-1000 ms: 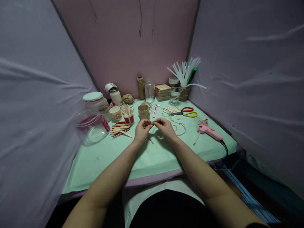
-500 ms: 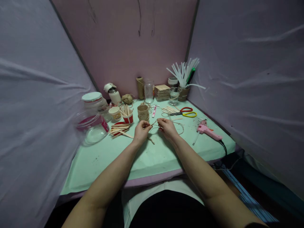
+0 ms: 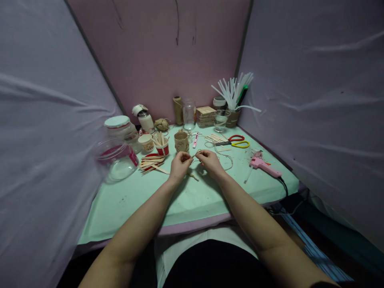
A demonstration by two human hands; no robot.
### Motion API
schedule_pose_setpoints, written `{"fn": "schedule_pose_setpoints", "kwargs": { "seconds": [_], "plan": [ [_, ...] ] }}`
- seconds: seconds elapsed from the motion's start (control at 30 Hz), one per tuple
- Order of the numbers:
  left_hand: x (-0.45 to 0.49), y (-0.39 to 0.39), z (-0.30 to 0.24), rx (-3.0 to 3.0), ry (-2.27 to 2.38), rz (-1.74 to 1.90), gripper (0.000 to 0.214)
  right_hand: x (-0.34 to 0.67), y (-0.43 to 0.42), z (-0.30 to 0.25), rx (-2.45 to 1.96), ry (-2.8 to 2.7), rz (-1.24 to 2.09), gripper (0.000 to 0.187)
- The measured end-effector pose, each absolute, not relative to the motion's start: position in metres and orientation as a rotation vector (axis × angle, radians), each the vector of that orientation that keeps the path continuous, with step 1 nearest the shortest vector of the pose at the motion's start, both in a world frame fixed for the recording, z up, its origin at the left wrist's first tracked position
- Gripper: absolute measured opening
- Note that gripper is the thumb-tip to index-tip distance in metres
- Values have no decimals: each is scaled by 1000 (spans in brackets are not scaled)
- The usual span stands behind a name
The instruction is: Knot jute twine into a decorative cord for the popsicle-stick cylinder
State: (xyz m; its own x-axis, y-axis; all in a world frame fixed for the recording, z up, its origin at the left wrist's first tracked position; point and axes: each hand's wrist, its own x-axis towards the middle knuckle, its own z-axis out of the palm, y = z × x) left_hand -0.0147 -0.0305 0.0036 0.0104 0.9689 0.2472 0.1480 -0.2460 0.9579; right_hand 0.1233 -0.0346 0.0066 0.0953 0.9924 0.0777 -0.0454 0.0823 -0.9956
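Observation:
Between my two hands runs a thin twine (image 3: 230,161), pinched at the fingertips. My left hand (image 3: 180,166) is closed on it, and a short thicker end of the twine pokes out below toward the table. Opposite, close by, my right hand (image 3: 209,162) pinches the same twine with thumb and forefinger. A loop of it trails on the table to the right, near the scissors (image 3: 234,141) with red and yellow handles. Just behind my left hand stands a small tan cup (image 3: 181,142) with braided trim at its base.
Craft sticks (image 3: 152,163) lie left of my hands, beside a red cup of sticks (image 3: 162,148). Clear plastic jars (image 3: 115,164) stand farther left. A pink glue gun (image 3: 265,166) rests at right, its cord over the edge. Coasters (image 3: 205,117) and twine rolls line the back.
My right hand has moved slightly left, closer to my left hand, and the small loop of twine between the fingers has drawn in.

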Motion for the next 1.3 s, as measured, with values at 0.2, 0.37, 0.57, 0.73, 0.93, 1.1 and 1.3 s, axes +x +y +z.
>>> {"fn": "schedule_pose_setpoints", "kwargs": {
  "seconds": [0.2,0.37,0.57,0.73,0.93,1.1,1.3],
  "plan": [
    [-17,-30,2,1581,1251,1203,21,122,-35,7,-1139,-1136,1059,17],
    [-18,-30,2,1641,1283,1117,24,121,-37,8,-1156,-1137,1062,16],
    [-18,-31,6,1666,1336,1179,19,121,-37,8,-1172,-1127,1043,13],
    [-18,-32,9,1679,1315,1249,17,122,-36,7,-1152,-1127,1091,15],
    [-23,-22,5,1613,1275,1286,18,122,-36,11,-950,-989,1382,17],
    [-22,-20,4,1526,1233,1283,21,123,-37,16,-845,-880,1504,20],
    [-19,-30,10,1431,1143,1234,28,124,-40,17,-920,-929,1475,20]
  ]
}}
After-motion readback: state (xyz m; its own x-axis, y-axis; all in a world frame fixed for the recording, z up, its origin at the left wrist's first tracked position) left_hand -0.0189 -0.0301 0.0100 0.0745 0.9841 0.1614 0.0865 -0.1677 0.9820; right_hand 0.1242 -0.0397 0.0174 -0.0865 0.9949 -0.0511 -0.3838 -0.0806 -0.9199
